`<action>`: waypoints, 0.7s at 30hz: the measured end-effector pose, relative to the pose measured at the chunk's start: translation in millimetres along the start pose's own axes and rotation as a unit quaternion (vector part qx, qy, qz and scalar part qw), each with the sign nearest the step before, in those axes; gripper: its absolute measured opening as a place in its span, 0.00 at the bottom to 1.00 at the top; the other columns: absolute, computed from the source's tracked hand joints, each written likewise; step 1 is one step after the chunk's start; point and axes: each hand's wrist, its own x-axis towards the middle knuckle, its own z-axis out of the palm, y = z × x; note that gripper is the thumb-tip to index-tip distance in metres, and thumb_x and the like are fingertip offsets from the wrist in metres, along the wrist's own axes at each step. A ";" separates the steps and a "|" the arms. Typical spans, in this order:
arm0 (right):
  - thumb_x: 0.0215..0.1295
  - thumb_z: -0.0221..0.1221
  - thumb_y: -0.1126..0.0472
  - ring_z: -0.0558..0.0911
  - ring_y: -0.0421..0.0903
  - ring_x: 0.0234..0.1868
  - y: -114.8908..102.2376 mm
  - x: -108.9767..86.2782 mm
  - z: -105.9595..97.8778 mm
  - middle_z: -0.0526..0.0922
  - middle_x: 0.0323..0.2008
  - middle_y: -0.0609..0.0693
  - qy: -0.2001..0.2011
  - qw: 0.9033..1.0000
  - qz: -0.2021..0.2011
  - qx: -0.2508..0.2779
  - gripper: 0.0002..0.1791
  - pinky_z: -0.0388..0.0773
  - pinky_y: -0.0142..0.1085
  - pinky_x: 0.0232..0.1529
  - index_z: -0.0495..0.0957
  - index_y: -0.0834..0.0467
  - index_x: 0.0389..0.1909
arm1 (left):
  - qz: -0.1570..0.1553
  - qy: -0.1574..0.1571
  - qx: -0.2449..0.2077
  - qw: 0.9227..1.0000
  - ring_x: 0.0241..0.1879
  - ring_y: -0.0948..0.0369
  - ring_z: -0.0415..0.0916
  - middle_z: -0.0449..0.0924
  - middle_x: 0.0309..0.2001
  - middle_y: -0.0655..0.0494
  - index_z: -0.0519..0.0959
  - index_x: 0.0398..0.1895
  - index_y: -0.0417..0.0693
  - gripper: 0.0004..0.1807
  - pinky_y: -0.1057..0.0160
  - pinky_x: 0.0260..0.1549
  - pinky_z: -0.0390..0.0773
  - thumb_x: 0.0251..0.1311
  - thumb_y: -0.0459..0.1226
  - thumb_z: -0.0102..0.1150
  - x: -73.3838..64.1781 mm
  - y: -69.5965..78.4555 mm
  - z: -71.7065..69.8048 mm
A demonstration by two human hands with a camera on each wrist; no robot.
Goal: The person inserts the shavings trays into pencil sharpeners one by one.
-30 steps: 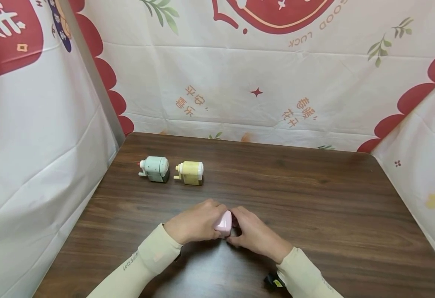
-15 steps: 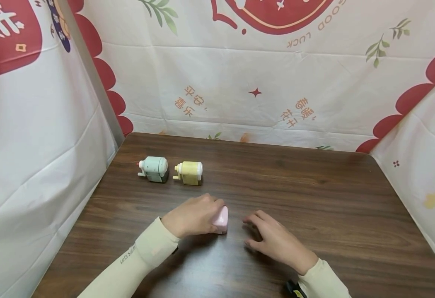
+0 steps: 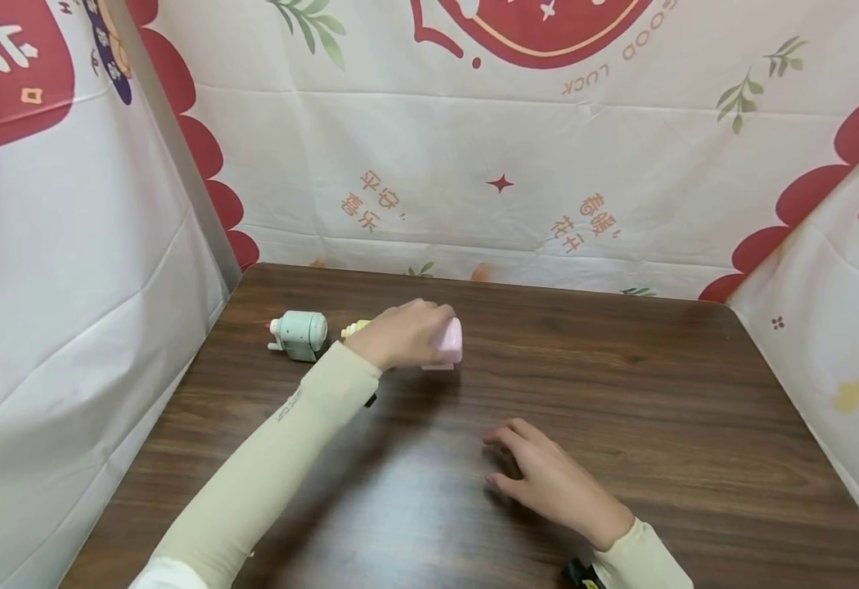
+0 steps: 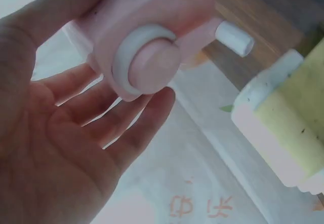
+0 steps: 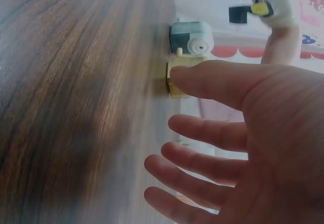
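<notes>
My left hand [image 3: 409, 334] grips a pink hand-crank pencil sharpener [image 3: 450, 342] from above, over the back half of the table, just right of the yellow pencil sharpener [image 3: 354, 329]. In the left wrist view, thumb and fingers lie on either side of the pink sharpener's body [image 4: 157, 64], and its white crank knob [image 4: 235, 38] points away. The sleeve and hand hide most of the yellow one in the head view. Left of it stands a mint-green pencil sharpener [image 3: 301, 334]. My right hand [image 3: 550, 483] is near the front right, fingers apart and loosely bent, holding nothing.
A dark wood-grain table [image 3: 621, 376] lies under everything. Behind it and at both sides hangs a white printed cloth [image 3: 429, 139] with red scalloped edging.
My right hand has let go of the pink sharpener and drawn back to the right. My left hand has carried the sharpener away toward the back of the table, beside the yellow one.
</notes>
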 end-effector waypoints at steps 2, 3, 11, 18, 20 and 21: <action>0.65 0.76 0.58 0.86 0.46 0.55 -0.2 -0.6 0.0 0.83 0.56 0.47 0.001 1.000 0.001 0.002 0.23 0.85 0.46 0.54 0.84 0.56 0.58 | -0.004 -0.007 0.011 1.000 0.51 0.53 0.84 0.86 0.52 0.48 0.79 0.62 0.44 0.28 0.51 0.51 0.85 0.65 0.46 0.76 10.2 -3.1 0.8; 0.65 0.76 0.57 0.85 0.46 0.55 -0.2 -0.9 0.1 0.83 0.56 0.47 0.002 1.000 0.001 0.001 0.23 0.85 0.46 0.54 0.84 0.56 0.58 | -0.004 -0.013 0.013 1.000 0.52 0.53 0.84 0.86 0.53 0.48 0.79 0.62 0.43 0.27 0.51 0.52 0.85 0.66 0.46 0.75 14.5 -4.3 1.7; 0.66 0.75 0.56 0.85 0.45 0.56 1.6 -2.1 -0.3 0.83 0.56 0.46 0.008 1.000 0.004 -0.002 0.22 0.85 0.46 0.56 0.84 0.55 0.58 | -0.007 -0.043 0.029 0.999 0.53 0.52 0.83 0.86 0.54 0.45 0.78 0.61 0.40 0.25 0.52 0.54 0.84 0.67 0.42 0.74 39.6 -9.8 14.1; 0.66 0.75 0.56 0.85 0.45 0.55 4.3 -2.8 -0.7 0.83 0.56 0.46 0.004 1.000 0.005 0.004 0.22 0.85 0.45 0.54 0.84 0.56 0.58 | -0.017 -0.063 0.031 0.997 0.52 0.53 0.82 0.86 0.55 0.45 0.78 0.61 0.40 0.25 0.53 0.53 0.83 0.67 0.42 0.74 46.1 -10.2 23.6; 0.66 0.75 0.56 0.85 0.45 0.54 5.3 -3.3 -0.7 0.83 0.56 0.47 0.005 1.000 0.007 0.004 0.22 0.85 0.45 0.54 0.84 0.56 0.58 | -0.018 -0.061 0.032 0.997 0.52 0.53 0.83 0.86 0.54 0.45 0.78 0.61 0.40 0.26 0.53 0.53 0.83 0.66 0.43 0.74 46.6 -9.6 25.4; 0.66 0.75 0.56 0.85 0.45 0.53 5.8 -3.5 -0.7 0.83 0.55 0.47 0.006 1.000 0.007 0.005 0.22 0.85 0.44 0.53 0.84 0.56 0.58 | -0.018 -0.061 0.033 0.997 0.52 0.53 0.83 0.86 0.54 0.45 0.78 0.61 0.40 0.26 0.53 0.53 0.83 0.66 0.42 0.74 47.0 -9.3 26.1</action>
